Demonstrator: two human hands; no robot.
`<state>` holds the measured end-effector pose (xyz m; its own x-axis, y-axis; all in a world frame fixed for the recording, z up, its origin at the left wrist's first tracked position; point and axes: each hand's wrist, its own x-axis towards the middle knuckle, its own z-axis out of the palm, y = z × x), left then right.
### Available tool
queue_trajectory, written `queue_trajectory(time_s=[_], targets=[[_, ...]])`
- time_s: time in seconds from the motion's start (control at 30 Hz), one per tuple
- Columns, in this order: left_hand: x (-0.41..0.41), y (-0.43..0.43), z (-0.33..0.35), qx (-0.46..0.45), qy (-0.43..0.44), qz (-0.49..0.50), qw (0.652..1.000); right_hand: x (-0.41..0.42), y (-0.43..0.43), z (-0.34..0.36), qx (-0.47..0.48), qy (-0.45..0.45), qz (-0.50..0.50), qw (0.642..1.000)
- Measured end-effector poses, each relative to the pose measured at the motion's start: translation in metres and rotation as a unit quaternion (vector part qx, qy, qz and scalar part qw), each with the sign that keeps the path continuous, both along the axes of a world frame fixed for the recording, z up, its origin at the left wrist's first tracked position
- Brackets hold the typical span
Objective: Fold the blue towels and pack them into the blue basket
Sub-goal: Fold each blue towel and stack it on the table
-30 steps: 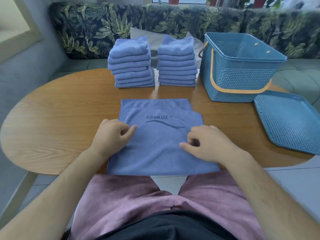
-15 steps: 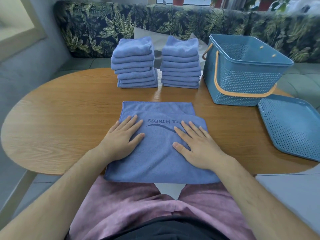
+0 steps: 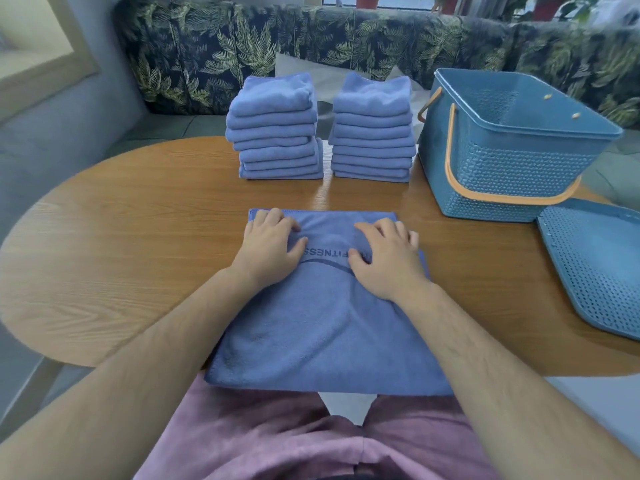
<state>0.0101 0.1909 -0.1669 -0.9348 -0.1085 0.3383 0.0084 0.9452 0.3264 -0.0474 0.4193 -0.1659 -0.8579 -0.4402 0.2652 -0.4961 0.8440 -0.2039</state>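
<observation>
A blue towel [image 3: 322, 323] with dark "FITNESS" lettering lies folded on the near side of the wooden table, its near edge hanging over the table's front. My left hand [image 3: 268, 249] lies on the towel's far left corner and my right hand [image 3: 386, 258] on its far right part. Both have bent fingers that grip the cloth near the far edge. Two stacks of folded blue towels, the left stack [image 3: 277, 133] and the right stack [image 3: 372, 133], stand at the back. To their right is the blue basket [image 3: 502, 174] with its orange handle down, and nothing shows inside it.
The basket's blue perforated lid [image 3: 595, 268] lies flat at the table's right edge. A leaf-patterned sofa [image 3: 214, 46] runs behind the table [image 3: 121, 237]. My lap in pink shorts is under the front edge.
My hands first gripped the towel's middle, then lay flat on it. They have now slid forward to its far edge with fingers bent. The towel's upper layer lies flatter.
</observation>
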Motion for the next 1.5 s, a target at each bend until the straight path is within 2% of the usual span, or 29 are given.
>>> queue_trajectory(time_s=[0.2, 0.37, 0.57, 0.73, 0.8, 0.9, 1.0, 1.07, 1.3, 1.5], targets=[[0.002, -0.001, -0.002, 0.019, 0.026, -0.007, 0.999, -0.002, 0.001, -0.006, -0.039, 0.022, -0.023, 0.999], [0.008, 0.000, 0.003, 0.014, 0.064, -0.021, 0.998, 0.001, 0.003, -0.004, -0.069, 0.041, -0.002, 0.997], [0.009, 0.001, 0.005, 0.053, 0.077, -0.042, 0.995, 0.004, 0.003, -0.001, -0.103, 0.052, -0.004, 0.993], [0.010, 0.001, 0.004, 0.059, 0.109, -0.036, 0.992, 0.002, 0.006, 0.002, -0.067, 0.063, 0.014, 0.996], [0.009, -0.003, 0.005, 0.096, 0.108, -0.015, 0.989, -0.006, 0.013, 0.008, -0.037, 0.081, 0.021, 0.996], [0.005, -0.019, 0.003, 0.155, 0.054, 0.023, 0.986, -0.026, 0.030, 0.022, -0.007, -0.013, 0.012, 1.000], [0.004, -0.034, 0.002, 0.178, 0.053, 0.012, 0.982, -0.036, 0.043, 0.032, -0.087, -0.182, 0.028, 0.979], [0.006, -0.040, 0.001, 0.175, 0.059, -0.006, 0.983, -0.035, 0.044, 0.031, -0.143, -0.235, 0.047, 0.960], [0.015, -0.054, -0.001, 0.150, 0.052, 0.037, 0.987, -0.025, 0.053, 0.009, -0.322, -0.173, 0.061, 0.929], [0.016, -0.053, 0.000, 0.183, 0.050, 0.062, 0.980, -0.019, 0.050, 0.014, -0.366, -0.136, 0.071, 0.918]])
